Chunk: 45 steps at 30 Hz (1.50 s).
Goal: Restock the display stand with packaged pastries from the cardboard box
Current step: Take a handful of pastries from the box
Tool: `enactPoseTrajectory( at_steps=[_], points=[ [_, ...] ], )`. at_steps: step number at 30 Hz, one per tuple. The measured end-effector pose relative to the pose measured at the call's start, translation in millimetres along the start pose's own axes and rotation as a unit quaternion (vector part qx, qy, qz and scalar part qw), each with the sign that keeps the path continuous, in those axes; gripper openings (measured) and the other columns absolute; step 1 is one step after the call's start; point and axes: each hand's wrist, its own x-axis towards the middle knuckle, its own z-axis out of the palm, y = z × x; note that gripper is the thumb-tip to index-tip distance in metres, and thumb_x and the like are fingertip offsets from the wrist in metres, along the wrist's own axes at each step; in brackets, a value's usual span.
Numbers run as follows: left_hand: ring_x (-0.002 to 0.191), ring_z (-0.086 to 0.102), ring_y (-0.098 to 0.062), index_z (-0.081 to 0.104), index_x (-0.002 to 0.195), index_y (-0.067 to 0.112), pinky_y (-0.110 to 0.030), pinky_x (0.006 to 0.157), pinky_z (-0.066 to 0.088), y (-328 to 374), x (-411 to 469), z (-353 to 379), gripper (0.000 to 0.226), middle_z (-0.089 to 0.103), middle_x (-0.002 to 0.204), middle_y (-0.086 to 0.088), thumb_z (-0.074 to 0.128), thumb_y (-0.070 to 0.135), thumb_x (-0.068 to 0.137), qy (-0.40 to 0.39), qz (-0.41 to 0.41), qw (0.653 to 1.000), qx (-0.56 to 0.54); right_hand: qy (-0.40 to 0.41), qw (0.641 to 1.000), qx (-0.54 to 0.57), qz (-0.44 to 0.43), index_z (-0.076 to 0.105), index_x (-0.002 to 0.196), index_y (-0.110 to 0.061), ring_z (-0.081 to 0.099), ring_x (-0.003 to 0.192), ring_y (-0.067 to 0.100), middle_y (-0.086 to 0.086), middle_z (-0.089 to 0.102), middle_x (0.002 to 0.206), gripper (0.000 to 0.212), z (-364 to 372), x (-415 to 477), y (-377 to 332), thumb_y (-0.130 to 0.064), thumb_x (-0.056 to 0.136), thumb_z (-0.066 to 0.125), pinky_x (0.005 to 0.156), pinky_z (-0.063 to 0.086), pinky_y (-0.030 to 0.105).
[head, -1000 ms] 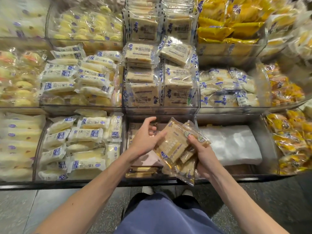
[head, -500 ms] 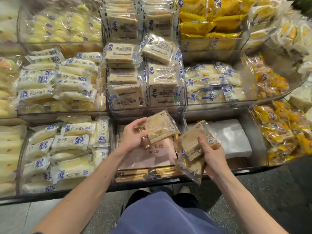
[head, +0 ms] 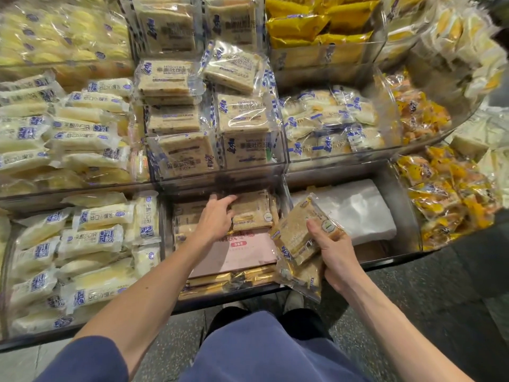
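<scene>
- Down at the back of the display stand's (head: pixel 407 216) lower middle compartment, the packaged pastry (head: pixel 252 210) lies flat. It is a squarish, crumbly brown slab in crinkly clear film, with its round sticker to the right, just behind a pink flat box (head: pixel 248 255).
- Against its left edge rests the left hand (head: pixel 216 219), fingers fairly straight; whether it pinches the film cannot be told.
- Beside it, the right hand (head: pixel 334 252) clutches a stack of packets (head: pixel 297 238), thumb on top. The stack is tilted corner-up, and its lower packets sag past the stand's front edge.
</scene>
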Motion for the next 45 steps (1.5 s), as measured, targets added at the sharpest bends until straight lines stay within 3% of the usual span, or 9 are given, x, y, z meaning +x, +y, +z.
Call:
enactPoseTrajectory(
  at_steps=[8, 11, 14, 17, 28, 32, 36, 40, 45],
  points=[
    [0.120, 0.046, -0.033, 0.047, 0.144, 0.032, -0.043, 0.093, 0.047, -8, 2, 13, 0.041, 0.037, 0.140, -0.018, 0.046, 0.033, 0.104, 0.070, 0.043, 0.967, 0.240, -0.028, 0.999, 0.028, 0.017, 0.068, 0.109, -0.007, 0.075, 0.083, 0.022, 0.013, 0.077, 0.099, 0.028, 8, -3, -5, -0.024, 0.087, 0.068, 0.062, 0.060, 0.032],
    [0.123, 0.044, -0.031, 0.050, 0.142, 0.028, -0.041, 0.094, 0.043, -7, -1, 9, 0.041, 0.040, 0.142, -0.017, 0.051, 0.031, 0.101, 0.091, 0.067, 0.954, 0.279, -0.026, 0.999, 0.018, 0.030, 0.068, 0.101, -0.007, 0.075, 0.082, 0.024, 0.014, 0.077, 0.096, 0.019, 12, -4, -7, -0.024, 0.092, 0.065, 0.070, 0.059, 0.039],
    [0.116, 0.048, -0.019, 0.060, 0.130, 0.023, -0.033, 0.092, 0.040, 13, -13, -6, 0.034, 0.053, 0.128, -0.004, 0.055, 0.035, 0.099, 0.065, 0.088, 0.991, 0.081, -0.025, 0.999, 0.017, 0.035, 0.066, 0.097, -0.006, 0.074, 0.088, 0.029, 0.017, 0.076, 0.095, 0.021, 20, -5, -10, -0.026, 0.092, 0.066, 0.079, 0.058, 0.046],
    [0.099, 0.061, -0.007, 0.061, 0.123, 0.029, -0.029, 0.084, 0.048, 37, -31, -26, 0.033, 0.063, 0.113, 0.008, 0.050, 0.047, 0.099, -0.104, 0.059, 0.973, -0.199, -0.042, 0.998, 0.014, 0.035, 0.065, 0.102, -0.005, 0.073, 0.090, 0.031, 0.015, 0.076, 0.094, 0.023, 30, -7, -8, -0.025, 0.092, 0.066, 0.080, 0.059, 0.047],
    [0.085, 0.066, -0.008, 0.052, 0.132, 0.034, -0.034, 0.076, 0.060, 9, -67, -67, 0.044, 0.068, 0.096, 0.005, 0.068, 0.033, 0.091, -0.098, 0.106, 0.977, -0.155, -0.178, 0.982, -0.043, 0.042, 0.063, 0.116, -0.005, 0.074, 0.085, 0.025, 0.018, 0.074, 0.100, 0.043, 65, -14, 14, -0.028, 0.080, 0.070, 0.066, 0.061, 0.035],
    [0.094, 0.065, -0.014, 0.045, 0.141, 0.043, -0.039, 0.084, 0.055, -9, -64, -100, 0.045, 0.066, 0.099, 0.009, 0.058, 0.039, 0.097, -0.071, 0.128, 0.989, 0.017, -0.137, 0.989, -0.040, 0.037, 0.062, 0.116, -0.014, 0.073, 0.079, 0.024, 0.014, 0.075, 0.095, 0.031, 58, -8, 10, -0.025, 0.088, 0.069, 0.063, 0.061, 0.038],
    [0.121, 0.056, -0.021, 0.035, 0.148, 0.044, -0.035, 0.096, 0.049, -21, -60, -105, 0.049, 0.059, 0.136, 0.000, 0.048, 0.042, 0.101, -0.115, 0.147, 0.940, 0.286, -0.066, 0.997, -0.046, 0.016, 0.063, 0.110, -0.019, 0.068, 0.075, 0.020, 0.014, 0.071, 0.092, 0.015, 41, 1, 4, -0.011, 0.099, 0.057, 0.054, 0.056, 0.033],
    [0.109, 0.062, -0.019, 0.045, 0.144, 0.035, -0.027, 0.088, 0.052, -34, -59, -80, 0.044, 0.063, 0.129, 0.000, 0.051, 0.034, 0.100, -0.183, 0.166, 0.904, 0.348, -0.055, 0.998, -0.040, 0.005, 0.061, 0.115, -0.018, 0.069, 0.069, 0.016, 0.009, 0.073, 0.083, 0.020, 34, 3, -1, -0.007, 0.101, 0.052, 0.055, 0.057, 0.033],
    [0.087, 0.053, -0.011, 0.051, 0.134, 0.031, -0.019, 0.066, 0.045, -58, -50, -57, 0.033, 0.058, 0.111, 0.000, 0.051, 0.028, 0.101, -0.135, 0.194, 0.891, 0.388, -0.069, 0.997, -0.040, 0.004, 0.060, 0.119, -0.017, 0.068, 0.080, 0.023, 0.014, 0.073, 0.092, 0.021, 33, -2, 0, -0.008, 0.102, 0.051, 0.063, 0.056, 0.037]
  ],
)
